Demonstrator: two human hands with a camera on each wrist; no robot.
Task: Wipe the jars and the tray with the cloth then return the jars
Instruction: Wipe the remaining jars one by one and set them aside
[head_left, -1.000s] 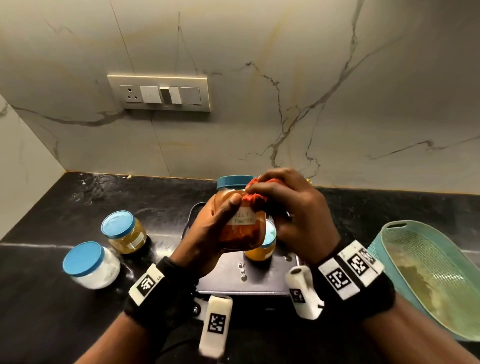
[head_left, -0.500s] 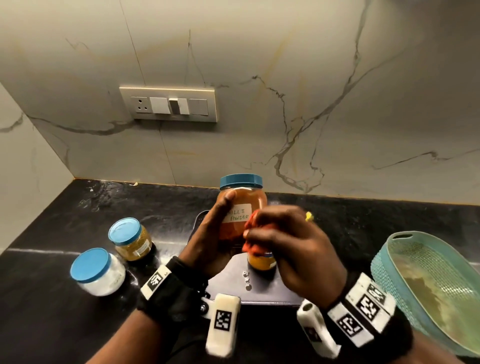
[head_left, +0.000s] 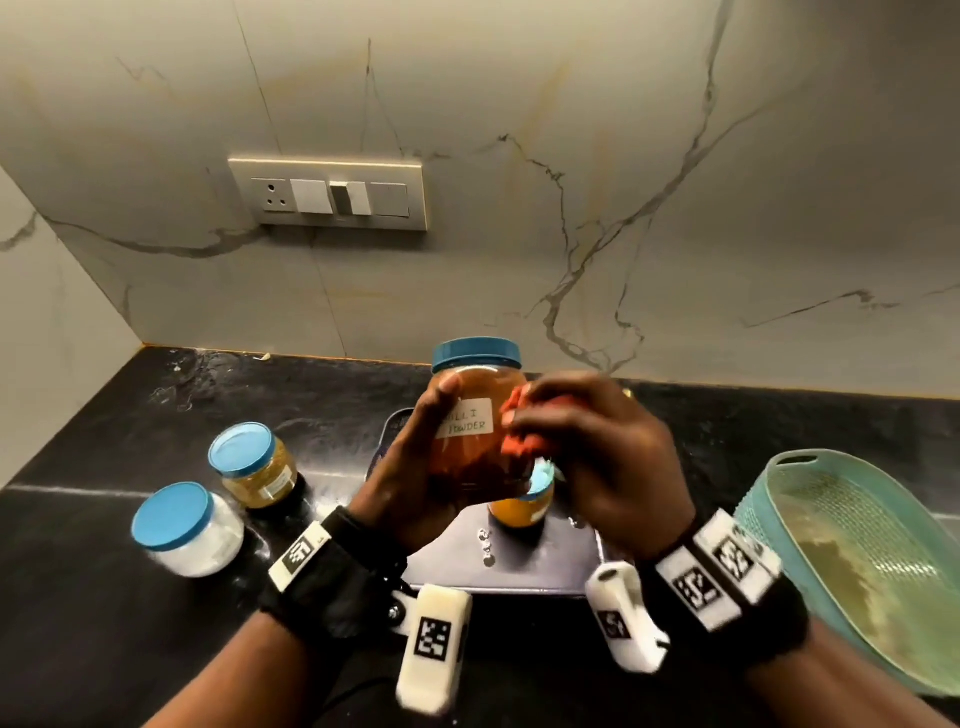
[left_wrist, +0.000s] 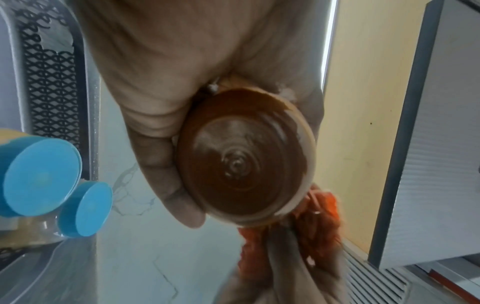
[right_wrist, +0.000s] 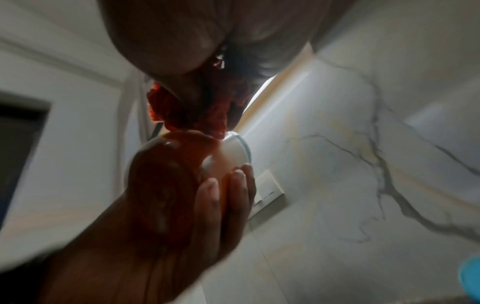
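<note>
My left hand (head_left: 415, 467) grips a blue-lidded jar of red chilli powder (head_left: 475, 410) upright, lifted above the dark tray (head_left: 519, 566). Its brown base (left_wrist: 244, 156) fills the left wrist view, fingers curled round it. My right hand (head_left: 587, 452) holds a bunched orange-red cloth (head_left: 519, 431) against the jar's right side; the same cloth (right_wrist: 197, 107) shows in the right wrist view, touching the jar (right_wrist: 182, 164). A small yellow-filled jar (head_left: 524, 501) stands on the tray, half hidden behind my hands.
Two blue-lidded jars stand on the black counter at the left: one with yellow contents (head_left: 254, 465), one with white powder (head_left: 189, 530). A teal plastic basket (head_left: 852, 551) lies at the right. A switch panel (head_left: 327, 195) is on the marble wall.
The cloth hand slid from near the jar's top down its front, then back up to its right side. The jar rose slightly and its label now faces me.
</note>
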